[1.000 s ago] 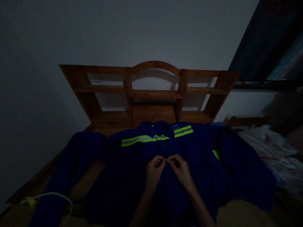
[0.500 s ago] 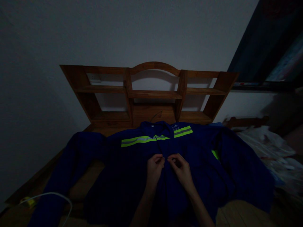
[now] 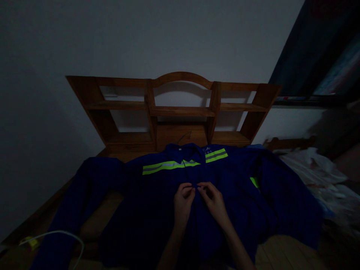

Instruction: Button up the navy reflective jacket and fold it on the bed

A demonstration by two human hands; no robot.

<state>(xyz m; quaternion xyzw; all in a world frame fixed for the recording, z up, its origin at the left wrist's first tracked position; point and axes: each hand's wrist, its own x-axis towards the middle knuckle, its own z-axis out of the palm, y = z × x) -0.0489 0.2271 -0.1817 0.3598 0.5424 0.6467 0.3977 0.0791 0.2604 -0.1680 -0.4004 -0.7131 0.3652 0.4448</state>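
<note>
At the middle of the bare wooden bed platform [image 3: 284, 253], the fingertips of both hands are pinched together on the front opening of a dark blue work jacket with yellow-green reflective stripes [image 3: 157, 195]. The left hand [image 3: 183, 200] grips one edge of the placket, the right hand [image 3: 214, 200] the other, and the two sets of fingers almost touch; the dim light hides whether a button or a zip sits between them. It looks like the fastening step, partway down the chest, with the next move calling for a fine two-handed pinch just below. The jacket lies face up, collar toward the brown wooden shelved headboard [image 3: 180, 112], sleeves spread toward both side edges. A white cable [image 3: 60, 234] curls at the near left corner, and crumpled pale bedding [image 3: 315, 170] lies off the right edge
</note>
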